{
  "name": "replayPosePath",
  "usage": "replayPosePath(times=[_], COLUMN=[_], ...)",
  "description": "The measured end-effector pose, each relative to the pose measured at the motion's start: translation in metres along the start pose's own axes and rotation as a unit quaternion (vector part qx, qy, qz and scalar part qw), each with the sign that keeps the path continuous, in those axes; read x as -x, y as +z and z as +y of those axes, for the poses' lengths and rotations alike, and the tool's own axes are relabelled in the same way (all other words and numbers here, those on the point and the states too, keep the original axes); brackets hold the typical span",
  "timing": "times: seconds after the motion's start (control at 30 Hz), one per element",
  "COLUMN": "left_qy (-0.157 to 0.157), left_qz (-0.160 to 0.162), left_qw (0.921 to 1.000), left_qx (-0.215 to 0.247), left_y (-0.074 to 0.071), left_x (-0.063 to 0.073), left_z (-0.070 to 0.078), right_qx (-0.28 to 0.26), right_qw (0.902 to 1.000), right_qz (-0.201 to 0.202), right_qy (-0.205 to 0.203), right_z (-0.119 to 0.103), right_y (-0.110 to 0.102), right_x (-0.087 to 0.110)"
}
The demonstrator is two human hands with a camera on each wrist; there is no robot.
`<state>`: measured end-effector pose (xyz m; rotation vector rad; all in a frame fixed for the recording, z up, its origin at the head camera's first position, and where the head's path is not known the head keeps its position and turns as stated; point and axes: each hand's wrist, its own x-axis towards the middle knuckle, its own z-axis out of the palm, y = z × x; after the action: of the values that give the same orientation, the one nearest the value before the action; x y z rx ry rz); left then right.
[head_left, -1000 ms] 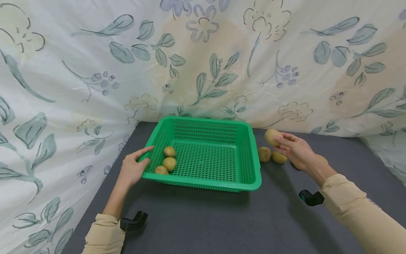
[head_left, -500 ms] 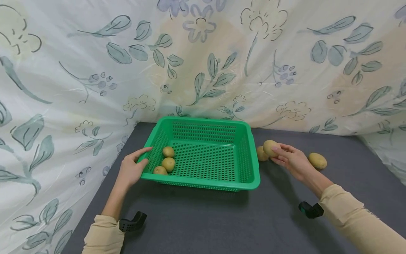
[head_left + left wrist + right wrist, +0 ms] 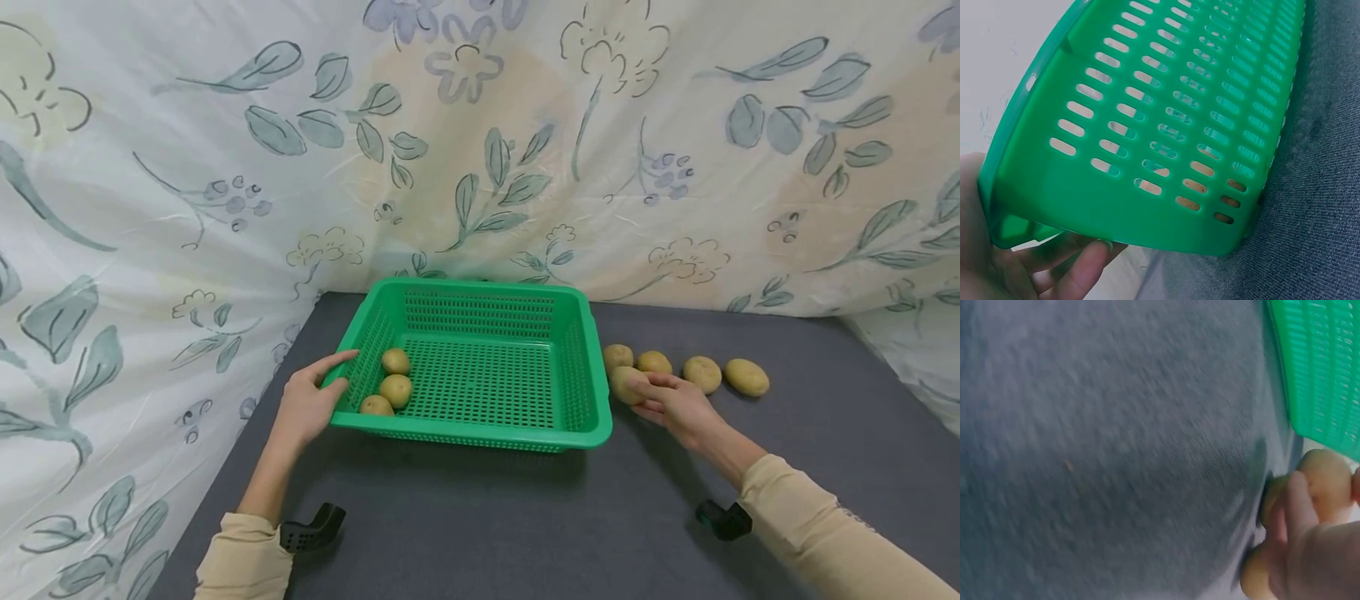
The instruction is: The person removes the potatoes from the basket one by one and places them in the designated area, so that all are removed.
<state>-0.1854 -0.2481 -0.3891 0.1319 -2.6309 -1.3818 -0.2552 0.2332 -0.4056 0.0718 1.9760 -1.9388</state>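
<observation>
A green plastic basket (image 3: pixel 480 437) with slotted walls sits on the dark table, and three potatoes (image 3: pixel 395 390) lie along its left side. My left hand (image 3: pixel 310 402) grips the basket's left rim; in the left wrist view its fingers (image 3: pixel 1088 269) curl round the rim's edge. Just right of the basket, my right hand (image 3: pixel 678 408) pinches a potato (image 3: pixel 627 385) between thumb and fingers. That potato also shows in the right wrist view, where the right hand (image 3: pixel 1319 550) hides part of it.
Several more potatoes (image 3: pixel 702 374) lie in a row on the grey cloth-covered table (image 3: pixel 480 533), right of the basket and behind the right hand. A flowered curtain (image 3: pixel 480 167) hangs along the table's back and left sides.
My right hand has lowered its potato toward the table and moved nearer, uncovering the potatoes behind it. The left hand stays on the basket rim; the view has shifted slightly.
</observation>
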Motion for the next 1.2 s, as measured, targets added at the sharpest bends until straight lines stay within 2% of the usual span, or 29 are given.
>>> replayPosePath(times=[0.17,0.4,0.7,0.87,1.07,1.2], left_qy=[0.0,0.003,-0.004,-0.007,-0.007,-0.004], left_qz=[0.0,0.004,0.002,-0.001,-0.003,-0.012], left_qw=[1.0,1.0,1.0,1.0,1.0,0.9999], left_qx=[0.003,0.006,0.004,0.0,0.004,0.004], left_y=[0.0,-0.002,-0.003,-0.004,-0.003,-0.003], left_x=[0.001,0.001,0.002,0.002,0.001,0.001], left_z=[-0.002,-0.001,0.001,0.003,0.004,0.001], right_qx=[0.016,0.057,0.136,0.129,0.114,0.126], right_qw=[0.999,0.9943,0.9858,0.9869,0.9901,0.9889], right_qz=[0.036,0.081,0.07,0.051,0.037,0.035], right_qy=[0.02,0.039,0.069,0.083,0.072,0.071], right_z=[0.007,0.004,-0.005,-0.005,-0.003,-0.001], right_y=[0.009,0.017,0.019,0.018,0.02,0.019], right_x=[0.001,0.002,0.002,0.006,0.009,0.01])
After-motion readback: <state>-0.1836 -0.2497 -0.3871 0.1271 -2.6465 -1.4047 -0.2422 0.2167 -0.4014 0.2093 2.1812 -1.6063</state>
